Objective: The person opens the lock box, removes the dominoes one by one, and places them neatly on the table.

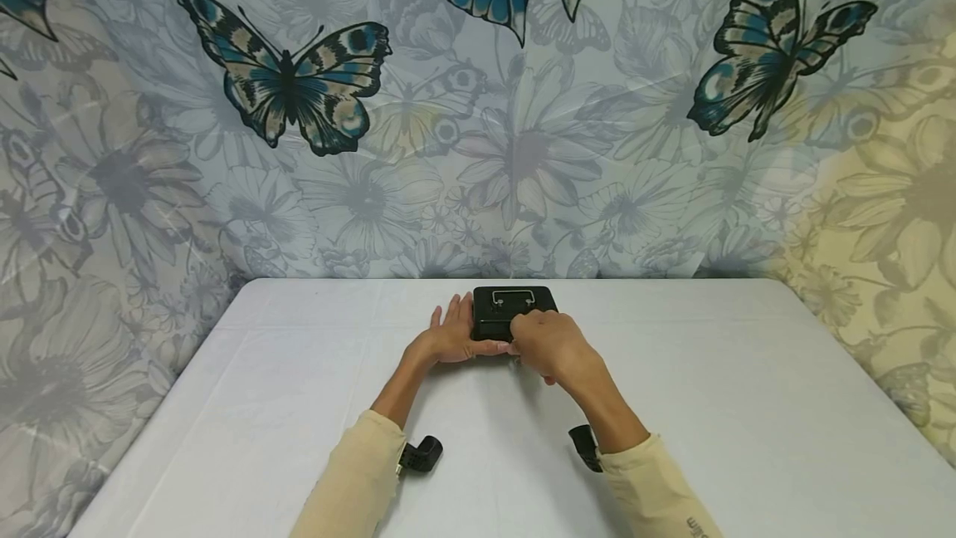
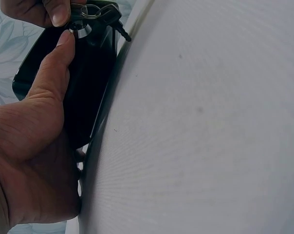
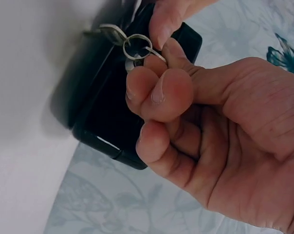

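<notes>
A black metal cash box [image 1: 495, 327] with a folding handle [image 1: 514, 292] on its lid sits at the table's far side. My left hand [image 1: 452, 340] lies along the box's left side, fingers straight, its thumb [image 2: 53, 68] stretched across the front to the round silver lock [image 2: 82, 31]. At that lock my right hand [image 1: 554, 345] pinches a key, mostly hidden by the fingers, with the other fingers curled. From its key ring [image 3: 137, 47] a second key [image 2: 116, 22] with a black head dangles in front of the box.
A white cloth [image 1: 299, 405] covers the table. Behind it hangs a backdrop [image 1: 523, 148] printed with flowers and blue butterflies. Black wrist cameras [image 1: 422, 455] sit at both cuffs.
</notes>
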`<control>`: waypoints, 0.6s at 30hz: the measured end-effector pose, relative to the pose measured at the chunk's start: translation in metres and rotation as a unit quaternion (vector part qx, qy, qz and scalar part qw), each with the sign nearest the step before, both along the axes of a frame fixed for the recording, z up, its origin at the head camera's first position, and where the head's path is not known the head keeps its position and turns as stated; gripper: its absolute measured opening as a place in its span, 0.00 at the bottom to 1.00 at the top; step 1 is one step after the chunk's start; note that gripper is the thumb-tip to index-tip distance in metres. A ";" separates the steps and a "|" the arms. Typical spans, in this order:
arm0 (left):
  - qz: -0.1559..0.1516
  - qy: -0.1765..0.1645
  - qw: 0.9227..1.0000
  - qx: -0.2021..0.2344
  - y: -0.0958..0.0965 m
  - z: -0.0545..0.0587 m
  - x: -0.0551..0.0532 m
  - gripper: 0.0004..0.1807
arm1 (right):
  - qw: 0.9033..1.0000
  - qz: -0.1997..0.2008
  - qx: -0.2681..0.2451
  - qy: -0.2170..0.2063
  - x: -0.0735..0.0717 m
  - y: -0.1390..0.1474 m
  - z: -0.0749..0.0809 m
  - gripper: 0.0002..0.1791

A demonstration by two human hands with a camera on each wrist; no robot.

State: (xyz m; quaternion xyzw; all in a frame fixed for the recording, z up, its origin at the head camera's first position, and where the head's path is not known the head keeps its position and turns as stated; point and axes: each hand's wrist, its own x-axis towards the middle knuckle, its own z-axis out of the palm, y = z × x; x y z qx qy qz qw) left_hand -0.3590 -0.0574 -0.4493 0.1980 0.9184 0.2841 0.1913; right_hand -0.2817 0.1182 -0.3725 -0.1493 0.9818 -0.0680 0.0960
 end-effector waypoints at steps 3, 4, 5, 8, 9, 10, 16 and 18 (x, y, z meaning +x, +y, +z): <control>-0.005 0.001 1.000 -0.009 0.000 -0.009 -0.006 0.69 | 1.000 0.001 0.015 0.010 -0.001 -0.003 -0.003 0.10; -0.004 0.003 1.000 -0.008 0.001 -0.012 -0.009 0.68 | 1.000 0.000 0.018 0.011 -0.002 -0.003 -0.004 0.10; -0.005 0.005 1.000 -0.008 0.001 -0.015 -0.011 0.68 | 1.000 0.001 0.022 0.012 -0.002 -0.003 -0.004 0.10; -0.004 0.008 1.000 -0.002 0.001 -0.023 -0.016 0.68 | 1.000 -0.007 0.019 0.004 -0.002 -0.002 -0.003 0.11; -0.005 0.008 1.000 -0.004 0.001 -0.024 -0.016 0.69 | 1.000 -0.012 0.015 -0.003 -0.002 -0.002 -0.002 0.11; -0.004 0.006 1.000 -0.007 0.002 -0.024 -0.016 0.68 | 1.000 -0.016 0.012 -0.010 -0.001 -0.001 -0.002 0.10; -0.009 0.014 1.000 -0.018 0.000 -0.021 -0.014 0.73 | 0.997 -0.034 0.004 -0.066 -0.003 0.003 -0.001 0.11; -0.009 0.016 1.000 -0.012 0.000 -0.020 -0.013 0.76 | 0.996 -0.034 0.001 -0.079 -0.004 0.004 -0.001 0.12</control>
